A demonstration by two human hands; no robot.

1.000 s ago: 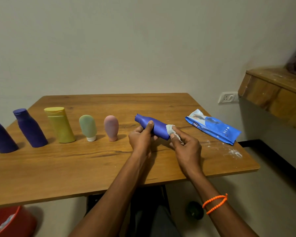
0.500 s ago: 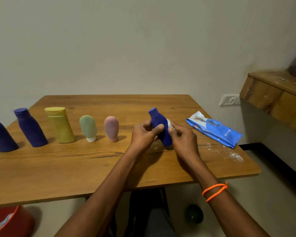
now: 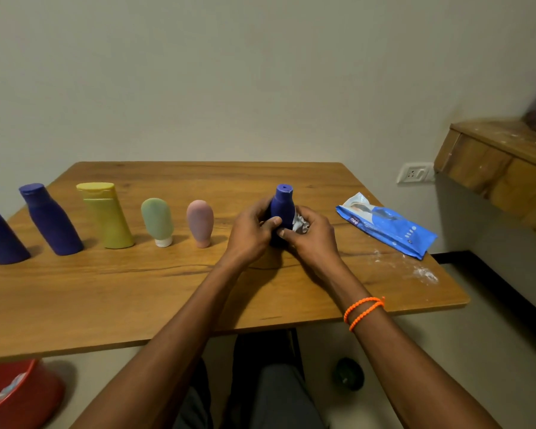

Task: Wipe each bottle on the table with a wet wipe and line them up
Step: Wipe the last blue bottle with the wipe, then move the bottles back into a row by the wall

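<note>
Lined up: five bottles (image 3: pixel 106 216) along table (image 3: pixel 136 289) | In hand: blue bottle (image 3: pixel 282 209), upright right of row; left hand (image 3: pixel 251 233) grips it, right hand (image 3: pixel 311 236) presses wet wipe (image 3: pixel 300 222) against it | Judged: last bottle, placement remaining | Wipes pack (image 3: pixel 384 224) right.

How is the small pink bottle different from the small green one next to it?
The rounded pink bottle stands on a base of its own pink colour, while the rounded pale green bottle stands on a white cap. The pink one looks slightly slimmer, and it stands nearer the hands. Both are small, rounded on top and standing side by side, apart, on the wooden table.
</note>
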